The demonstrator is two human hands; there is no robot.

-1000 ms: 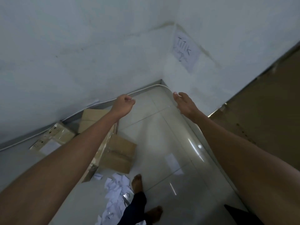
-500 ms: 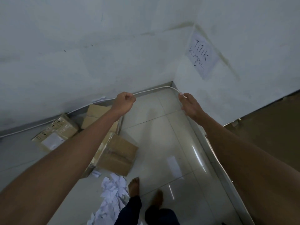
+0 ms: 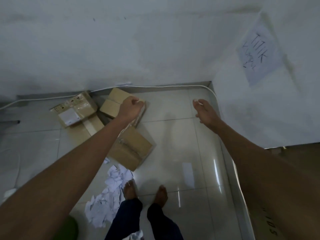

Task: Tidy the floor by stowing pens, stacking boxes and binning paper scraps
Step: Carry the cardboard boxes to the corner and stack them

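Several brown cardboard boxes lie on the tiled floor by the wall: a labelled box [image 3: 76, 110] at the left, a plain box [image 3: 112, 103] behind my left hand, and a taped box [image 3: 133, 149] nearer my feet. A heap of white paper scraps [image 3: 110, 191] lies beside my left foot. My left hand [image 3: 130, 108] hovers over the plain box as a fist with nothing visible in it. My right hand [image 3: 206, 113] is held out over bare floor with fingers straight and spread. No pens are visible.
A white cable [image 3: 164, 86] runs along the wall base to the corner. A paper sign [image 3: 258, 56] hangs on the right wall. A metal door threshold [image 3: 237, 187] runs along the right. A green object [image 3: 71, 227] peeks out at the bottom left.
The view has tilted down and left, so both hands now sit lower over the boxes and floor. Both feet have come into view. Neither hand's pose has changed.
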